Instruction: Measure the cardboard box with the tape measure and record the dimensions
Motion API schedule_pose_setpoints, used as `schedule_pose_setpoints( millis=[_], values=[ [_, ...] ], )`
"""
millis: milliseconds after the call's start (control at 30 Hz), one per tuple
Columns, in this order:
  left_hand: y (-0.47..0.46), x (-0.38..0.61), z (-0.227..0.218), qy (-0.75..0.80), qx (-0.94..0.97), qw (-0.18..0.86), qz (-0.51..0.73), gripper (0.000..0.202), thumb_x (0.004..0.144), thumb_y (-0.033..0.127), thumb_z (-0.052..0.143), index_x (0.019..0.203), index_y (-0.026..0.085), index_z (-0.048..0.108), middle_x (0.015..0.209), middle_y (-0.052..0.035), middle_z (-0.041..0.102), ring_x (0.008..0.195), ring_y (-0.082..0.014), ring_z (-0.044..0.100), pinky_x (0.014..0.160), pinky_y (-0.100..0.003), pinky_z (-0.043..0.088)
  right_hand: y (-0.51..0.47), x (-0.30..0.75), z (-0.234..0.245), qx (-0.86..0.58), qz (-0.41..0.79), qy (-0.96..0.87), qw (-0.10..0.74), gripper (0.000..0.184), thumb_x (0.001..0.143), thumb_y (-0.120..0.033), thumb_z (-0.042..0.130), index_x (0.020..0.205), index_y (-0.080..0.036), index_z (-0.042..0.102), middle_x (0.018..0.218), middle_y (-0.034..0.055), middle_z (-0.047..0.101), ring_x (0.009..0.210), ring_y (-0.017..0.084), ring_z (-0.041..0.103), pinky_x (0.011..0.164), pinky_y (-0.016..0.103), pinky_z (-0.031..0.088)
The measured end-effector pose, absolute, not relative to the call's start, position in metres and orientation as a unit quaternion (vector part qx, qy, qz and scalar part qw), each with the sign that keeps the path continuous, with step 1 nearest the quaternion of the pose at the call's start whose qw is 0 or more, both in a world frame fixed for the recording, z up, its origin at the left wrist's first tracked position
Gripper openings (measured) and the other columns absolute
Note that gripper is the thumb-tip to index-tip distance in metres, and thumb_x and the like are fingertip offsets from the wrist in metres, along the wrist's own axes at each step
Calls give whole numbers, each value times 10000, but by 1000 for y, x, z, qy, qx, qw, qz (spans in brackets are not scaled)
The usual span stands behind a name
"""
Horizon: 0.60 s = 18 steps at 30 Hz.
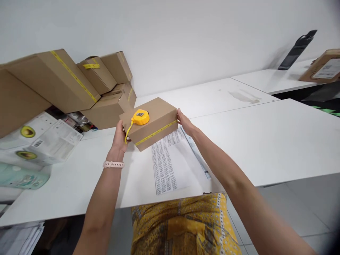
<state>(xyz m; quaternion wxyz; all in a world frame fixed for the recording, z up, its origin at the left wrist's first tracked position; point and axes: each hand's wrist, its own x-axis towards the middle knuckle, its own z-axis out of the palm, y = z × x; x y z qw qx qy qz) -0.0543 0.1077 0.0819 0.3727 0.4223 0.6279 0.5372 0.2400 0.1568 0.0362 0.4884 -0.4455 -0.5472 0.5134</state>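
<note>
A brown cardboard box (164,134) with a strip of yellow tape along its near side is between my two hands. My left hand (119,137) is closed on the box's left end, its fingers partly hidden behind the end. At the right end, my right hand (185,122) presses against the side, its fingertips mostly out of sight. On the box's top lies a yellow tape measure (140,117), its yellow strap hanging over the left edge near my left hand. Printed sheets of paper (183,166) lie on the white table below. Whether the box touches the table I cannot tell.
Several taped cardboard boxes (57,79) are stacked at the left against the wall. Nearer stand white cartons with avocado pictures (60,140) and a pale green pack (22,176). At the far right are a dark bottle (296,52) and a labelled brown parcel (316,63).
</note>
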Motion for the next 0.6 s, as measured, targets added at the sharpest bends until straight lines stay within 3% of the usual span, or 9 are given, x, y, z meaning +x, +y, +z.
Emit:
schedule_pose_setpoints(
  millis=[67,167,600],
  values=[
    [109,-55,84,584,439,424,535,627,851,718,463,1236,249,622,1120,-73,740,985,-275,725,672,-325,585,146,238,42,-431,513,-562,485,769,954,-773,255,1461,-261,523,1595,50,471,1484,266,410,1243,517,312],
    [110,-57,87,558,441,453,539,579,849,658,516,1218,231,641,1115,-71,748,912,-232,729,624,-269,553,116,244,47,-408,490,-591,494,689,971,-747,280,1453,-317,521,1588,19,477,1476,254,414,1239,507,325],
    [118,-37,86,558,439,476,518,456,787,606,651,993,199,676,969,-63,764,871,-236,722,559,-249,486,76,266,35,-472,476,-546,502,703,947,-748,383,1508,-330,452,1633,20,407,1511,265,364,1238,522,340]
  ],
)
